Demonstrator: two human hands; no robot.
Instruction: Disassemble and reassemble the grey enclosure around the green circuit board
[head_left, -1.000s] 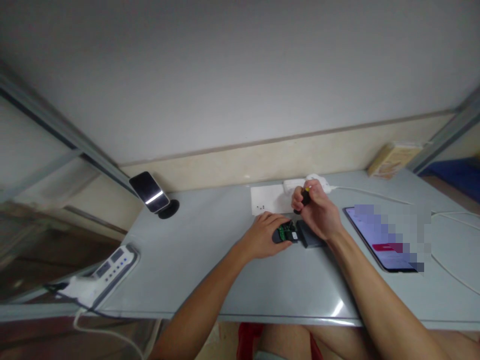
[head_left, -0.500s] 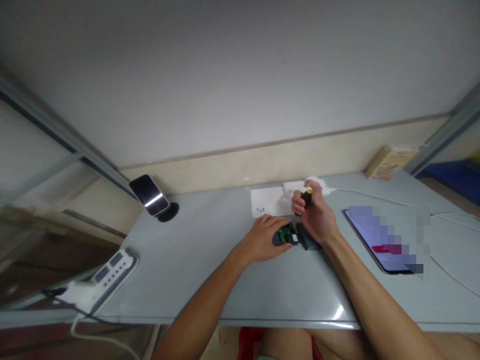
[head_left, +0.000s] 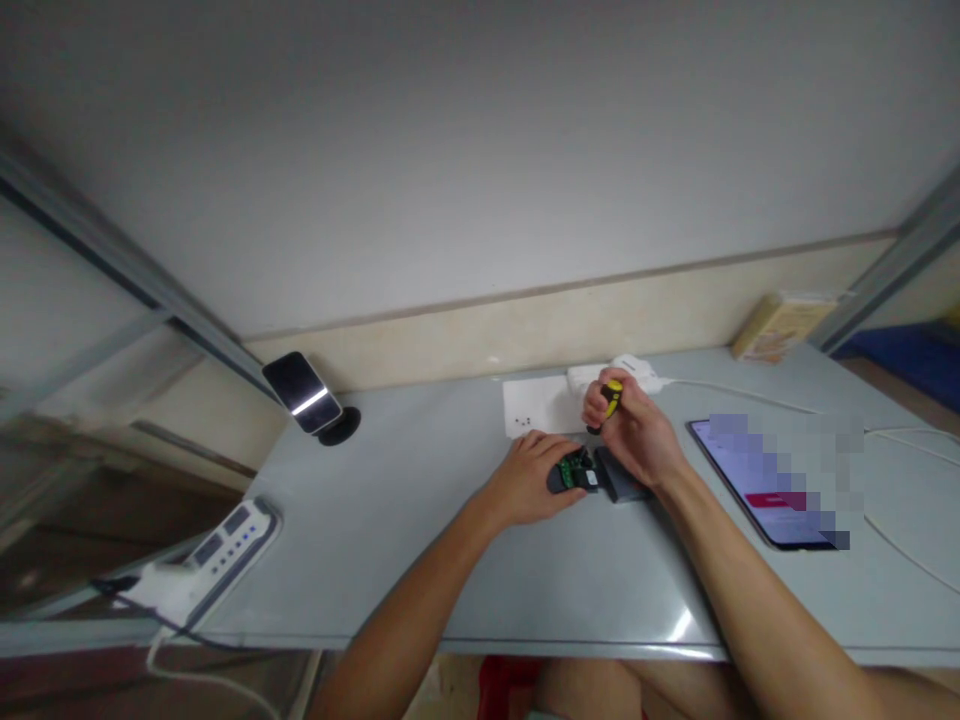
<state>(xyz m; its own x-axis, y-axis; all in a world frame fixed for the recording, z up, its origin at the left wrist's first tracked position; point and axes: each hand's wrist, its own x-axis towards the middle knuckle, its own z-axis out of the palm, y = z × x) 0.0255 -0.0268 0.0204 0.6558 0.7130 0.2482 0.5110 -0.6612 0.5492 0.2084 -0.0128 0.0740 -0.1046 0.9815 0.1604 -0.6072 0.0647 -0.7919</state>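
Observation:
My left hand (head_left: 529,478) rests on the grey table (head_left: 420,540) and grips a small black device (head_left: 571,474) whose green circuit board shows. My right hand (head_left: 637,435) is closed round a screwdriver (head_left: 611,401) with a yellow and black handle, held upright over the device's far edge. A dark grey flat part (head_left: 621,480) lies against the device, under my right wrist. The screwdriver's tip is hidden behind the fingers.
A white sheet (head_left: 536,405) with tiny screws lies behind my hands, beside a white charger (head_left: 626,372) and cable. A phone (head_left: 772,480) lies at the right. Another phone (head_left: 304,390) leans on a stand at the left. A power strip (head_left: 202,560) hangs at the left corner.
My right hand has turned slightly, so more of the yellow handle shows. My left hand and the device stay where they were.

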